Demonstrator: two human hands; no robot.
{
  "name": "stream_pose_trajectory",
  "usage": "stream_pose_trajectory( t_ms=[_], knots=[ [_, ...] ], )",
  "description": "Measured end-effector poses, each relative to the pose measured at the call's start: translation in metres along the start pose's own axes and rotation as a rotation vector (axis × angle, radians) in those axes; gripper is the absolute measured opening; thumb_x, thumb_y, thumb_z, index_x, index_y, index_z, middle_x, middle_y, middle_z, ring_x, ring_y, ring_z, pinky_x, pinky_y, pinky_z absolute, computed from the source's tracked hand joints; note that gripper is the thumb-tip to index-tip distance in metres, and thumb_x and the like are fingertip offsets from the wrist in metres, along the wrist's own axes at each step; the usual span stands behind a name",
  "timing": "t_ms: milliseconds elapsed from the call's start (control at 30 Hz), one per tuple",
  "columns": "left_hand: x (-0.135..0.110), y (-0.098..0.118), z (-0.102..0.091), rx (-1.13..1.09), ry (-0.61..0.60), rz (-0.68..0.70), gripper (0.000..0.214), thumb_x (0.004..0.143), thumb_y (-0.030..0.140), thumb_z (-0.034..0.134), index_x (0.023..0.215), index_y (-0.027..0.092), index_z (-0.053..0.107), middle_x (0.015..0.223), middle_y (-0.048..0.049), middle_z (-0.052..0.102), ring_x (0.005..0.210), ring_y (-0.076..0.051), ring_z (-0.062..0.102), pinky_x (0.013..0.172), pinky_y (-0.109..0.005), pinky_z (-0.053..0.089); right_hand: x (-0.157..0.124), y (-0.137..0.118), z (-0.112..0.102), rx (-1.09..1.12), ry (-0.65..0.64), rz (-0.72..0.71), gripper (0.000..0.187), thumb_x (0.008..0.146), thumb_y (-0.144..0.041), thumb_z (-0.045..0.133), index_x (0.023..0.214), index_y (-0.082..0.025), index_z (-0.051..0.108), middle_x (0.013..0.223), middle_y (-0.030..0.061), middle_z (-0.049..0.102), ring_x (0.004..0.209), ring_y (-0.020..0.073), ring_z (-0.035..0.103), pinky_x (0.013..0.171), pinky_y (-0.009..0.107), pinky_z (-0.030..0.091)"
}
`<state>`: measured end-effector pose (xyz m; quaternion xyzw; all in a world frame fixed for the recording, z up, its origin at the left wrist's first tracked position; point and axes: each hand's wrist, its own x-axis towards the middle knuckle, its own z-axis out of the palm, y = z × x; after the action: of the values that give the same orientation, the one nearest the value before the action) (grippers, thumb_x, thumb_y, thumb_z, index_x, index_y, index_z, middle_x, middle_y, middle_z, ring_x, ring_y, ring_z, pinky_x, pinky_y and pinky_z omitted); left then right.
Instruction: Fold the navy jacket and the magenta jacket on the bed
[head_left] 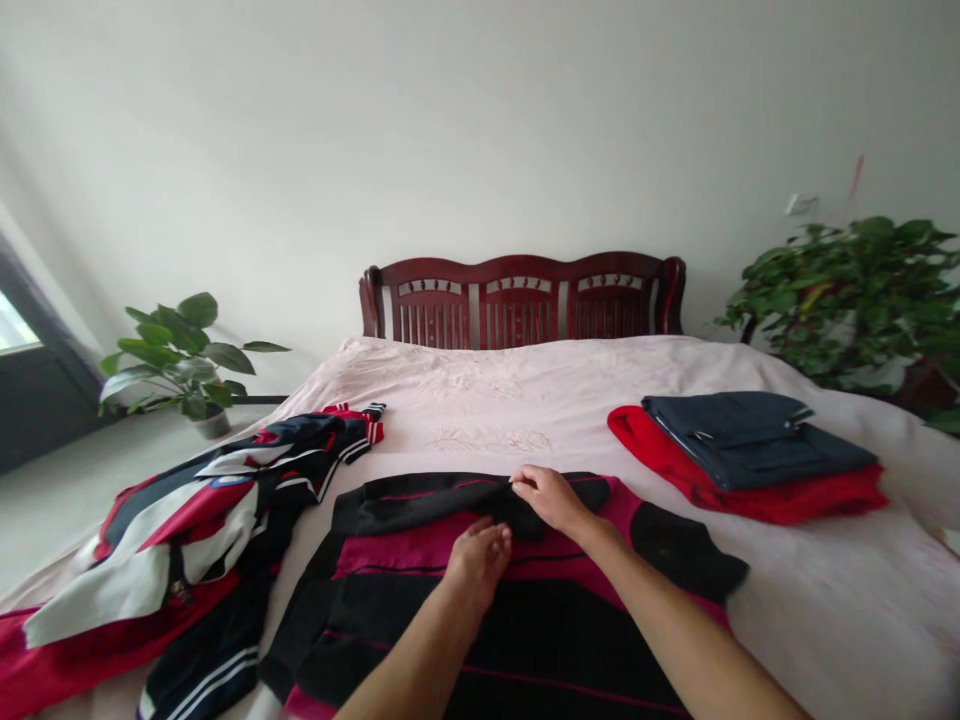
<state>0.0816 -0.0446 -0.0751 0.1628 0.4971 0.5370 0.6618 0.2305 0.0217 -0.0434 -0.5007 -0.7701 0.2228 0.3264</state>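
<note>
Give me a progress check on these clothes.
Done-looking: a folded navy garment on a folded red one. In hand: a black-and-magenta striped top, flat on the bed; the right hand pinches its folded-over black edge, the left hand rests on it. Left: a crumpled black, white and red jacket.

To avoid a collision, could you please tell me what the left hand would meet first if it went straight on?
The left hand would probably meet the folded black band of the striped garment, then the right hand; depth is unclear.

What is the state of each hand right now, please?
Left hand: open, resting on the black-and-magenta garment.
Right hand: closed, pinching a fold of that garment.
</note>
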Motion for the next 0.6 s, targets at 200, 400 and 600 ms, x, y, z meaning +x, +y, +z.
stream_pose_trajectory(
  t_ms=[200,400,600],
  knots=[
    [0.038,0.018,0.003,-0.259,0.272,0.124,0.008,0.092,0.011,0.057,0.091,0.018,0.059,0.085,0.0006,0.063,0.073,-0.008,0.063,0.066,-0.019,0.054,-0.011,-0.001,0.002,0.007,-0.140,-0.029,0.015,0.078,-0.022,0.058,0.081,-0.019,0.072,0.076,0.0012,0.073,0.072,0.0160,0.065,0.067,0.025,0.044],
    [0.049,0.020,0.002,-0.255,0.226,-0.025,0.028,0.094,0.033,0.061,0.117,0.016,0.062,0.112,-0.0063,0.066,0.089,-0.016,0.066,0.075,-0.034,0.058,0.021,0.004,0.004,-0.091,-0.193,0.040,0.031,0.092,-0.031,0.047,0.095,-0.019,0.075,0.097,0.0067,0.076,0.092,0.0195,0.068,0.081,0.028,0.048],
    [0.055,0.021,0.009,-0.165,0.251,-0.079,0.035,0.094,0.036,0.061,0.124,0.018,0.059,0.124,-0.0088,0.062,0.103,-0.021,0.064,0.086,-0.042,0.057,0.054,0.005,0.030,-0.194,-0.182,0.064,0.026,0.086,-0.027,0.056,0.105,-0.028,0.075,0.115,0.0044,0.074,0.111,0.0216,0.064,0.091,0.031,0.044]
  ],
)
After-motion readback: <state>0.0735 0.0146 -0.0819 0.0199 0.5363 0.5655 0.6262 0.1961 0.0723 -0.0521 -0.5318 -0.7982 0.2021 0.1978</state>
